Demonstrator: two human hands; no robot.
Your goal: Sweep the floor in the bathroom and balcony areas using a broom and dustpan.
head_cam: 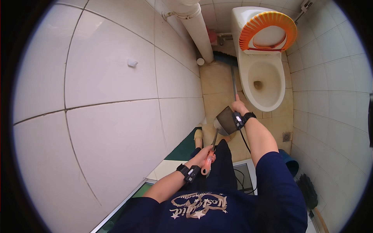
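Note:
My left hand (205, 157) is closed around the pink grip of a short-handled dustpan (228, 121). The pan is tilted just above the floor, near my feet. My right hand (240, 105) grips the grey pole (233, 78) of a broom. Its dark blue bristle head (225, 58) lies on the floor between the white drain pipe and the toilet base. The white toilet (265, 84) stands just beyond my right hand, its orange-covered seat (268, 32) raised.
A thick white pipe (198, 35) runs down beside the left tiled wall (116, 72). A floor drain (286, 136) sits by the right wall. A blue bucket (288, 163) and a dark brush head (307, 190) stand behind my right arm. Green flooring (182, 148) lies at left.

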